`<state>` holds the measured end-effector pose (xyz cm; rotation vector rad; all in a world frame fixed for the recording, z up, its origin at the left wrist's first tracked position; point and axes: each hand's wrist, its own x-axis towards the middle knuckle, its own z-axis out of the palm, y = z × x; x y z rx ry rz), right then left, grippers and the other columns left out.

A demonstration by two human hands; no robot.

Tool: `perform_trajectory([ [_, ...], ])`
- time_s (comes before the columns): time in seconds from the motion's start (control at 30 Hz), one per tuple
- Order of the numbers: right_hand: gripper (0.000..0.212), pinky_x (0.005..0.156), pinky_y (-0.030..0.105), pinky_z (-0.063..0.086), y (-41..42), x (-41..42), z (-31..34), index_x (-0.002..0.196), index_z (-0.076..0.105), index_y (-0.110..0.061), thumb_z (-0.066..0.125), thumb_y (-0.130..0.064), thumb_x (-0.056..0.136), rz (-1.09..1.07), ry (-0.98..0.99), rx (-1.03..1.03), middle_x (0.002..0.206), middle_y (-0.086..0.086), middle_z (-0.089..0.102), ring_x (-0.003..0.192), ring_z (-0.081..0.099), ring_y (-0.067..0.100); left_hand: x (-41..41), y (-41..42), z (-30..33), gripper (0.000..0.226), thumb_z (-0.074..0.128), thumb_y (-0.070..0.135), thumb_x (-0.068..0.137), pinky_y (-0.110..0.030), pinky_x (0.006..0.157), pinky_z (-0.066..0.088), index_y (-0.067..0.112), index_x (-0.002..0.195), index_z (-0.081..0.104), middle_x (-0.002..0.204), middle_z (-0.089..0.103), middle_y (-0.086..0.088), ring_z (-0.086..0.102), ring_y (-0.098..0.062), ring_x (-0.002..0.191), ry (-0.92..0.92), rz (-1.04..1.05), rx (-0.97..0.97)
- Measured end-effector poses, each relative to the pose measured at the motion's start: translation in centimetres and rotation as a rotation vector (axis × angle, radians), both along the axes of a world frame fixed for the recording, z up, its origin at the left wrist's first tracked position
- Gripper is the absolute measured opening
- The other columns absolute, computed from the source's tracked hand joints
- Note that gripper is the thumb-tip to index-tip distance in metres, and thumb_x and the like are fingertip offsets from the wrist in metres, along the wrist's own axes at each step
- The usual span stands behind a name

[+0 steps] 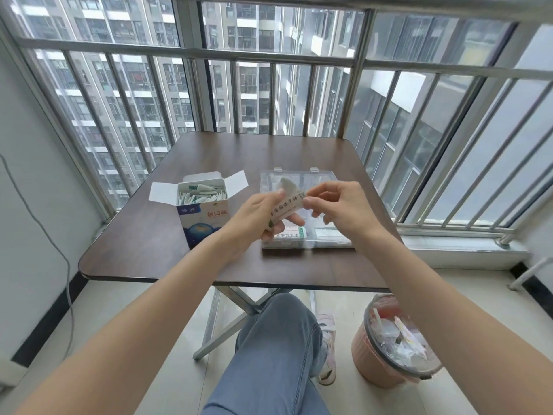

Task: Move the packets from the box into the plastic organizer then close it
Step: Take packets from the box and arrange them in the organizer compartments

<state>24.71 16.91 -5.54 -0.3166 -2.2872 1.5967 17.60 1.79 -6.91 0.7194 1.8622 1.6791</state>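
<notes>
A white and blue cardboard box [203,218] stands open on the dark brown table [149,250], full of small packets [200,195]. To its right lies the clear plastic organizer [326,235] with its lid [269,181] folded back; some packets lie in its near left compartment. Above the organizer my left hand [257,218] and my right hand [338,205] both pinch a small stack of white packets [287,202] with printed text.
A pink waste bin [386,348] with scraps stands on the floor at the right, beside my crossed leg in jeans. Metal window bars run along the table's far and right sides. A grey cable hangs on the left wall.
</notes>
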Motion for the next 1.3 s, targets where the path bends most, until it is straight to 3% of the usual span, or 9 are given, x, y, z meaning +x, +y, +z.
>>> perform_trajectory([
  [0.17, 0.013, 0.048, 0.015, 0.043, 2.1, 0.6, 0.5, 0.076, 0.063, -0.013, 0.068, -0.002, 0.082, -0.003, -0.02, -0.061, 0.067, 0.003, 0.065, 0.05, 0.056, 0.003, 0.1, 2.0, 0.7, 0.028, 0.036, 0.019, 0.103, -0.014, 0.038, 0.033, 0.004, 0.113, 0.057, 0.081, 0.071, -0.007, 0.044, -0.005, 0.042, 0.047, -0.062, -0.061],
  [0.37, 0.012, 0.046, 0.017, 0.039, 4.1, 0.5, 0.4, 0.079, 0.064, -0.009, 0.07, 0.002, 0.079, -0.009, -0.033, -0.169, 0.067, 0.008, 0.064, 0.049, 0.055, 0.007, -0.6, 3.9, 1.0, 0.017, 0.047, 0.021, 0.098, -0.014, 0.04, 0.038, 0.016, 0.097, 0.063, 0.077, 0.074, -0.002, 0.058, -0.007, 0.045, 0.046, -0.097, -0.066],
  [0.5, 0.011, 0.051, 0.018, 0.045, 5.8, -0.3, -0.6, 0.079, 0.065, -0.009, 0.071, 0.0, 0.079, -0.137, -0.054, -0.115, 0.067, 0.009, 0.066, 0.049, 0.057, 0.009, -1.6, 5.0, 0.4, 0.017, 0.048, 0.023, 0.099, -0.016, 0.037, 0.039, 0.016, 0.089, 0.06, 0.077, 0.071, 0.0, 0.062, -0.01, 0.044, 0.094, 0.092, -0.102],
  [0.67, 0.011, 0.053, 0.016, 0.047, 8.3, -1.7, -2.2, 0.077, 0.066, -0.012, 0.067, -0.001, 0.082, -0.259, -0.168, -0.047, 0.076, 0.012, 0.065, 0.056, 0.059, 0.012, -3.4, 5.3, -0.4, 0.019, 0.046, 0.026, 0.1, -0.017, 0.036, 0.032, 0.013, 0.101, 0.06, 0.076, 0.071, -0.004, 0.046, -0.007, 0.035, 0.144, 0.266, -0.095],
  [0.77, 0.017, 0.054, 0.018, 0.045, 8.9, -2.8, -3.4, 0.07, 0.065, -0.017, 0.067, -0.002, 0.08, -0.279, -0.258, 0.073, 0.077, 0.012, 0.068, 0.057, 0.063, 0.013, -4.0, 5.7, -0.4, 0.017, 0.047, 0.027, 0.099, -0.018, 0.036, 0.032, 0.016, 0.097, 0.06, 0.076, 0.071, -0.004, 0.045, -0.007, 0.035, 0.141, 0.245, -0.099],
  [0.87, 0.014, 0.059, 0.017, 0.047, 8.7, -3.5, -3.9, 0.072, 0.066, -0.014, 0.063, -0.002, 0.079, -0.259, -0.344, 0.345, 0.067, 0.006, 0.065, 0.062, 0.063, 0.014, -4.2, 6.1, -0.7, 0.017, 0.048, 0.029, 0.099, -0.017, 0.037, 0.032, 0.02, 0.09, 0.06, 0.077, 0.071, -0.004, 0.046, -0.007, 0.036, 0.133, 0.22, -0.106],
  [0.97, 0.012, 0.075, 0.028, 0.05, 8.2, -3.7, -4.1, 0.078, 0.069, -0.018, 0.062, -0.008, 0.08, -0.217, -0.408, 0.534, 0.08, 0.002, 0.065, 0.086, 0.063, 0.022, -4.2, 6.4, -0.9, 0.018, 0.047, 0.027, 0.099, -0.016, 0.036, 0.031, 0.022, 0.087, 0.058, 0.075, 0.07, -0.003, 0.045, -0.006, 0.035, 0.132, 0.206, -0.108],
  [1.03, 0.011, 0.073, 0.028, 0.043, 7.8, -3.9, -4.0, 0.085, 0.069, -0.021, 0.062, -0.013, 0.083, -0.202, -0.464, 0.634, 0.093, 0.001, 0.067, 0.094, 0.061, 0.023, -4.1, 6.5, -1.0, 0.017, 0.046, 0.027, 0.099, -0.017, 0.037, 0.032, 0.024, 0.088, 0.059, 0.077, 0.07, -0.003, 0.045, -0.006, 0.036, 0.14, 0.192, -0.114],
  [1.3, 0.014, 0.069, 0.026, 0.036, 7.4, -3.7, -3.7, 0.093, 0.072, -0.023, 0.061, -0.018, 0.085, -0.201, -0.523, 0.791, 0.099, 0.002, 0.069, 0.095, 0.061, 0.025, -3.8, 8.9, -1.3, 0.028, 0.037, 0.026, 0.102, -0.015, 0.043, 0.037, 0.01, 0.107, 0.06, 0.093, 0.07, 0.001, 0.051, -0.011, 0.038, 0.358, 0.04, -0.292],
])
